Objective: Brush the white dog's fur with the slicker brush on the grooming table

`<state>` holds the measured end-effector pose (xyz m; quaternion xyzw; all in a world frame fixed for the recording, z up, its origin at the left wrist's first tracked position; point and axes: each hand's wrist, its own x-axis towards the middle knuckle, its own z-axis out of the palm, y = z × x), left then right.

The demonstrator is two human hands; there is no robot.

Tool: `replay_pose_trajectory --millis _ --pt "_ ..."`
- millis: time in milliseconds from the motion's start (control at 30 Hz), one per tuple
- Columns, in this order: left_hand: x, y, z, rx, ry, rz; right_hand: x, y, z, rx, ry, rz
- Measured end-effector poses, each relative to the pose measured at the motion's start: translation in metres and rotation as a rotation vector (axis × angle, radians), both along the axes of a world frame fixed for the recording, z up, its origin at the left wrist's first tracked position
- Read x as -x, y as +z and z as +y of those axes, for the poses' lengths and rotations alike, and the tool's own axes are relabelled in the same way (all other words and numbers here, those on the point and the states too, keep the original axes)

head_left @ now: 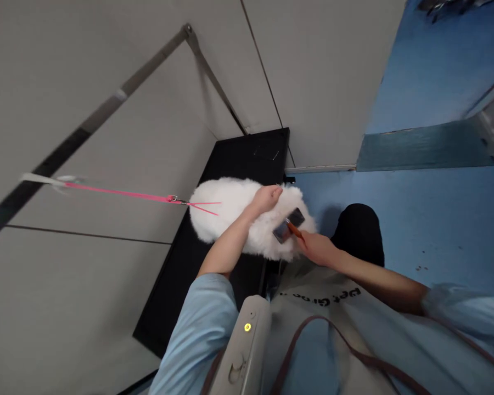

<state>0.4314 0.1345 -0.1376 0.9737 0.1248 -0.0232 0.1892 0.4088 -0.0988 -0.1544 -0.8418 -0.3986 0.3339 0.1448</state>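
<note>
A white, fluffy animal (226,200), which looks like a dog, is on a black grooming table (251,156); its face is not visible. My right hand (315,247) grips the orange-brown handle of a slicker brush (288,225). The wide, dark head of the brush lies against the fur at the near end of the body. Farther along that end, my left hand (267,198) rests on the coat with its fingers curled closed; what they hold is hidden. A pink leash (123,192) runs from the animal's far end to a metal bar.
The metal bar (102,112) slants across the upper left above the table. Grey wall panels (107,285) stand behind it. Blue floor (428,219) spreads to the right, with small specks on it. A pale device with a yellow light (247,334) hangs at my chest over a grey apron.
</note>
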Motion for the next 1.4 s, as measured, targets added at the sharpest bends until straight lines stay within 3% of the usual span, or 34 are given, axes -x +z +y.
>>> replay_pose_trajectory --millis 133,233,300,367,467,567,667,733,833,933,1000,1067,1133,1200,1233,1333,1400 --pt "0.021 -0.008 -0.009 0.110 0.002 -0.075 0.006 -0.002 -0.036 0.139 0.130 0.041" --pt "0.028 -0.014 -0.015 0.341 0.046 -0.112 0.003 0.016 -0.024 0.006 0.139 -0.038" --pt "0.034 -0.016 -0.014 0.453 0.071 -0.085 0.002 0.016 -0.012 -0.036 0.088 -0.102" --pt "0.043 -0.016 -0.010 0.429 0.092 -0.058 0.001 0.001 -0.018 0.016 0.080 -0.096" --pt "0.053 -0.015 -0.006 0.325 0.188 -0.101 -0.004 -0.023 -0.064 0.214 0.127 -0.021" --pt "0.049 -0.015 -0.009 0.399 0.258 -0.130 -0.008 -0.013 -0.093 0.337 0.155 -0.025" --pt "0.036 -0.015 -0.013 0.491 0.238 -0.103 -0.001 0.020 -0.061 0.075 0.122 -0.071" --pt "0.030 -0.016 -0.012 0.552 0.243 -0.085 0.002 0.031 -0.029 -0.058 0.089 -0.103" --pt "0.029 -0.019 -0.006 0.606 0.225 -0.051 -0.012 0.022 -0.026 0.039 0.085 -0.135" --pt "0.026 -0.024 -0.001 0.511 0.210 -0.018 -0.035 0.014 -0.068 0.272 -0.022 -0.212" --pt "0.020 -0.029 -0.002 0.453 0.233 -0.021 -0.035 0.023 -0.085 0.356 -0.118 -0.288" --pt "0.014 -0.034 -0.003 0.463 0.254 -0.025 -0.022 0.039 -0.072 0.251 -0.103 -0.288" --pt "0.013 -0.037 -0.002 0.509 0.272 -0.033 -0.007 0.046 -0.040 0.041 0.003 -0.209" --pt "0.020 -0.037 0.004 0.513 0.265 -0.056 -0.005 0.035 -0.014 -0.070 0.057 -0.137" --pt "0.026 -0.036 0.008 0.485 0.253 -0.070 -0.011 0.023 -0.010 -0.059 0.048 -0.122" --pt "0.041 -0.035 0.020 0.353 0.202 -0.074 -0.044 -0.015 -0.036 0.176 -0.069 -0.163" --pt "0.042 -0.037 0.025 0.305 0.196 -0.066 -0.060 -0.023 -0.056 0.346 -0.154 -0.229"
